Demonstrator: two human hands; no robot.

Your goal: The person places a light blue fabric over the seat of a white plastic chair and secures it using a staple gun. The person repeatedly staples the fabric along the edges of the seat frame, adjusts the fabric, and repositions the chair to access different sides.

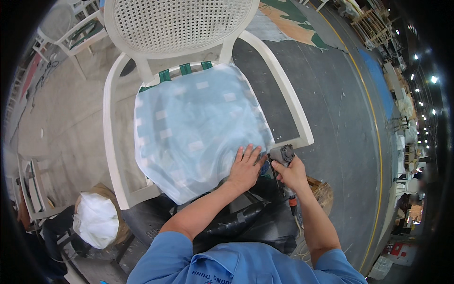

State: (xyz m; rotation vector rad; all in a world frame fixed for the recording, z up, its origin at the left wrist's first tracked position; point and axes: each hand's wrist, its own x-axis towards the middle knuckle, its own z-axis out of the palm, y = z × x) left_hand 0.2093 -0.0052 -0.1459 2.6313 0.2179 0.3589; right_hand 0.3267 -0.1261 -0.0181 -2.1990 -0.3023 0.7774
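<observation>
In front of me stands a white armchair with a round woven cane back. A pale, translucent bluish-white sheet of fabric covers its seat, and ends of green webbing straps show at the rear edge. My left hand lies flat on the fabric near the seat's front right corner, fingers spread. My right hand grips a grey pneumatic staple gun, its nose close to the seat's edge beside my left fingertips. Whether the nose touches the frame is hidden.
Dark padding lies under the chair's front, before my body. A hose trails below the gun. At left are a sack with white contents and another person's dark-clothed leg. More white chairs stand far left.
</observation>
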